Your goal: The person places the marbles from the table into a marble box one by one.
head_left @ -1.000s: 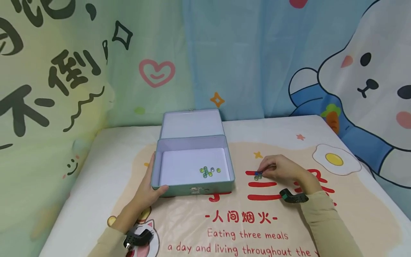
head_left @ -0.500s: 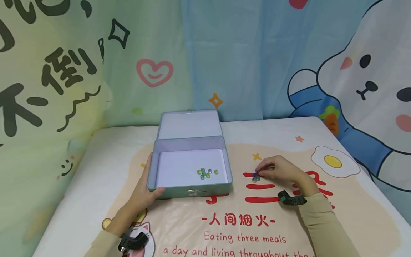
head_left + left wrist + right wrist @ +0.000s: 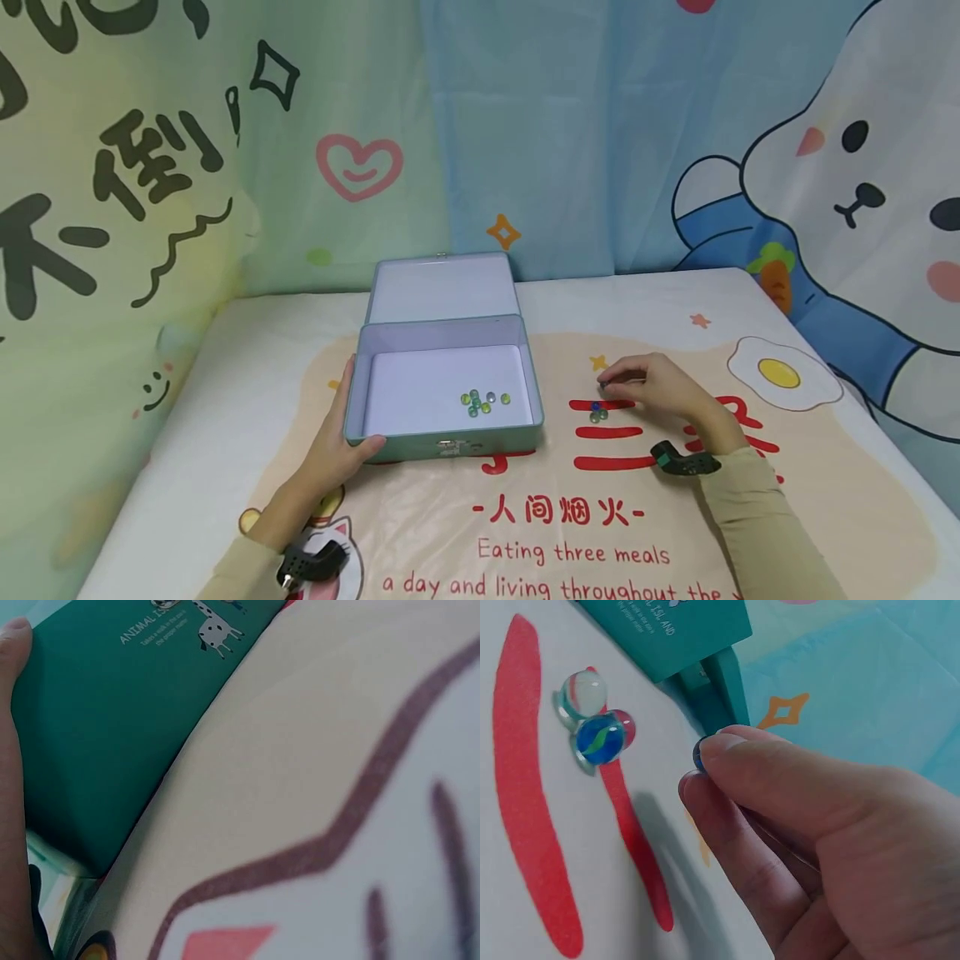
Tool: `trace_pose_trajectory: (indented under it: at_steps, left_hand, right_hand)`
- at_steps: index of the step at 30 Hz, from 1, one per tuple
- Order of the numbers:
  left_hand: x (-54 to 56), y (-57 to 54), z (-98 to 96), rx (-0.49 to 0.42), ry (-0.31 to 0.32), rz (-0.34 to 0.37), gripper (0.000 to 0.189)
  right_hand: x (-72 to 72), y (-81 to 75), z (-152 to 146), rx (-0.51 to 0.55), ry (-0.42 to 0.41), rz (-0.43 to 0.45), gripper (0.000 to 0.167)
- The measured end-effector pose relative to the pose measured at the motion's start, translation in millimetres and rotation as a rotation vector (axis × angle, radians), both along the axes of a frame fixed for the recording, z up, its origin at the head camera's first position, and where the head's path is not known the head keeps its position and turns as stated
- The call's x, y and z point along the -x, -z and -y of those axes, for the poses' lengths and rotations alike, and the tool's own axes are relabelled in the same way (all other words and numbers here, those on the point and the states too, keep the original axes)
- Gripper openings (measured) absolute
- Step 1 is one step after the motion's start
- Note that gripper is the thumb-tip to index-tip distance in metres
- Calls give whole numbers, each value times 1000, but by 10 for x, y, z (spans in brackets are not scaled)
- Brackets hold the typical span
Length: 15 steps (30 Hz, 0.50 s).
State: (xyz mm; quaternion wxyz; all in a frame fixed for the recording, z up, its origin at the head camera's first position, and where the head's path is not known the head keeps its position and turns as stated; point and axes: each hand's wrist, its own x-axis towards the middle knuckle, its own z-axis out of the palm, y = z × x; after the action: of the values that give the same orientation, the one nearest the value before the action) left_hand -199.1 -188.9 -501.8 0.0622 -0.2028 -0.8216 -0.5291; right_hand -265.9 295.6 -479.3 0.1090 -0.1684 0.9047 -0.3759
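Right hand [image 3: 651, 387]: raised a little since half a second ago, fingertips now off the loose marbles [image 3: 598, 412]; box [image 3: 462, 447] and left hand [image 3: 337, 433] look unmoved.
Right grip: my thumb and finger pinched together on a marble [image 3: 699, 754].
Left grip: clamped on the box's near left corner, thumb at the front, fingers along the left side.
Marble: above the surface [image 3: 652, 302], just beyond the loose marbles.
Box bearing: left of the marble, near but apart, its right wall closest; long axis runs side to side, mouth up, lid [image 3: 442, 287] laid back on the far side.
Nearer hand: my right has the marble; my left is across the box from it.
Marble looks: round, glassy, dark blue; mostly covered by my fingers, so cannot tell any swirl.
Loose marbles: three, bunched at a red stroke [image 3: 634, 832]; one blue with a green swirl, the others paler, their red tint possibly print seen through glass.
Box marbles [image 3: 475, 403]: several, mostly green to yellow-green, gathered right of centre on the box floor.
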Motion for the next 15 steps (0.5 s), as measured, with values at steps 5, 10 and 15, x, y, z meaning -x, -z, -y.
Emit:
trace_pose_trajectory:
  at_steps: [5, 10, 15]
  left_hand:
    - [31, 65, 25, -1, 7, -8, 109]
    - [29, 75, 27, 6, 10, -11, 109]
    - [31, 80, 24, 0, 3, -12, 111]
  right_hand:
    - [-19, -56, 15, 19, 24, 23, 26]
    - [-47, -99, 22, 26, 25, 16, 27]
    - [-46, -105, 12, 17, 16, -24, 25]
